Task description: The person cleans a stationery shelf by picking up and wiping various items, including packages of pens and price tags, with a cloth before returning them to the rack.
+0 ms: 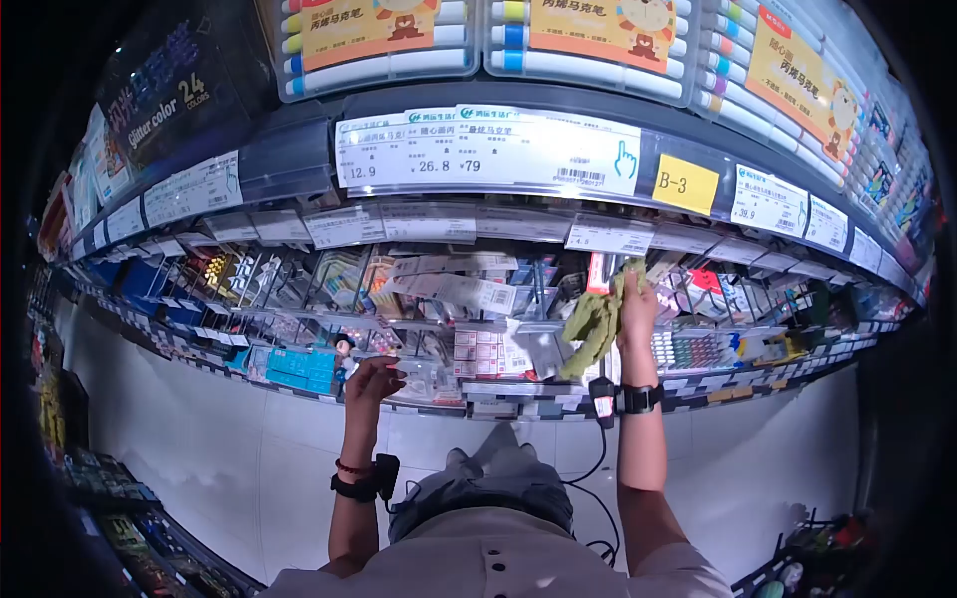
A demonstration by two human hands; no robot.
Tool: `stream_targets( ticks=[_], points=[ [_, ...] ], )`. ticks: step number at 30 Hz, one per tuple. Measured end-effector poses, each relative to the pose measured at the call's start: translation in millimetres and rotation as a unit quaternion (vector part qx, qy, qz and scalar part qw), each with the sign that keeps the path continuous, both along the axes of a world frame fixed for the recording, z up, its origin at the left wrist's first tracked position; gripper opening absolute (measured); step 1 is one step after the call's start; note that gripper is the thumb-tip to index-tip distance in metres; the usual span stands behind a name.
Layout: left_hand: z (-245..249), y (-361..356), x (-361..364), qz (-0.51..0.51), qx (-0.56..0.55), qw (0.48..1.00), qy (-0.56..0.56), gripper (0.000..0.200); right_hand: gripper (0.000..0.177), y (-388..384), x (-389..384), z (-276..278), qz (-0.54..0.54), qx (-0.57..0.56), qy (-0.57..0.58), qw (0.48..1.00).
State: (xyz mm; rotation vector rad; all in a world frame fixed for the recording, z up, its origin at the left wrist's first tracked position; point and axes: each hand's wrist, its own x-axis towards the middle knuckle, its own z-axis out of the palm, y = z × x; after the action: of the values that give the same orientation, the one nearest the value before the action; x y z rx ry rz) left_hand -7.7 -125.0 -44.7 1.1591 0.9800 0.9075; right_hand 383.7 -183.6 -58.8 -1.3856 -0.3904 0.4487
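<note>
A crumpled green cloth [595,324] hangs from my right hand [638,311], which is closed on its upper part. The cloth is in front of the lower shelf, near a hanging red-and-white pack [598,271]. My left hand [374,379] is raised in front of the lower shelf edge. Its fingers are loosely bent and apart, and I see nothing in them. Close by are a clear plastic box [431,381] and turquoise boxes [302,370]. Between my hands stand stacked white boxes with red print [480,352].
Sets of acrylic markers [374,35] fill the top shelf, beside a black glitter color box [164,100]. Price labels [488,154] and a yellow B-3 tag [686,184] line its edge. Black cables [598,503] hang beside my body above the tiled floor [249,439].
</note>
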Motion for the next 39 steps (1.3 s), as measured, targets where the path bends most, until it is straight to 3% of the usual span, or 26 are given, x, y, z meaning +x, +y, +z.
stream_targets(
  ticks=[3,6,7,8,9,10,12,16,19,20,24,28,32,35,36,39],
  points=[
    [2,-1,-6,-0.027,0.034,0.999,0.004,0.018,0.037,7,-2,13,0.023,0.016,0.037,0.999],
    [15,14,-6,-0.061,0.098,0.993,0.025,0.018,0.042,-13,-25,25,-0.041,-0.032,-0.075,0.996],
    [18,24,-5,-0.065,0.134,0.988,0.037,0.018,0.042,-19,-34,26,-0.066,0.014,-0.112,0.991],
    [25,36,-2,-0.063,0.155,0.985,0.054,0.019,0.041,-37,-42,32,-0.072,-0.041,-0.139,0.987],
    [31,49,2,-0.061,0.175,0.980,0.070,0.020,0.040,-47,-47,29,-0.082,0.003,-0.144,0.986],
    [26,65,5,-0.054,0.195,0.978,0.060,0.019,0.041,-58,-51,27,-0.095,0.022,-0.098,0.990],
    [29,99,13,-0.074,0.249,0.949,0.177,0.020,0.041,-80,-59,32,-0.075,0.073,-0.025,0.994],
    [42,148,36,-0.111,0.392,0.839,0.361,0.028,0.040,-127,-58,44,-0.091,0.054,-0.001,0.994],
    [49,168,55,-0.104,0.530,0.701,0.465,0.030,0.041,-167,-47,39,-0.098,0.051,-0.014,0.994],
    [54,162,61,-0.116,0.518,0.692,0.490,0.031,0.042,-176,-49,45,-0.127,0.056,-0.009,0.990],
    [29,182,71,-0.122,0.649,0.568,0.490,0.030,0.047,-212,-48,44,-0.184,0.066,0.015,0.981],
    [21,193,78,-0.160,0.620,0.497,0.585,0.030,0.048,-242,-41,32,-0.195,0.079,0.045,0.977],
    [26,188,74,-0.128,0.625,0.564,0.524,0.026,0.048,-256,-39,25,-0.206,0.084,0.040,0.974],
    [38,179,70,-0.132,0.588,0.575,0.553,0.026,0.047,-264,-43,27,-0.217,0.084,0.044,0.972],
    [44,172,67,-0.121,0.626,0.592,0.493,0.026,0.047,-264,-43,29,-0.221,0.084,0.046,0.971],
    [55,163,59,-0.082,0.655,0.586,0.470,0.025,0.047,-266,-43,31,-0.220,0.080,0.047,0.971]
  ],
)
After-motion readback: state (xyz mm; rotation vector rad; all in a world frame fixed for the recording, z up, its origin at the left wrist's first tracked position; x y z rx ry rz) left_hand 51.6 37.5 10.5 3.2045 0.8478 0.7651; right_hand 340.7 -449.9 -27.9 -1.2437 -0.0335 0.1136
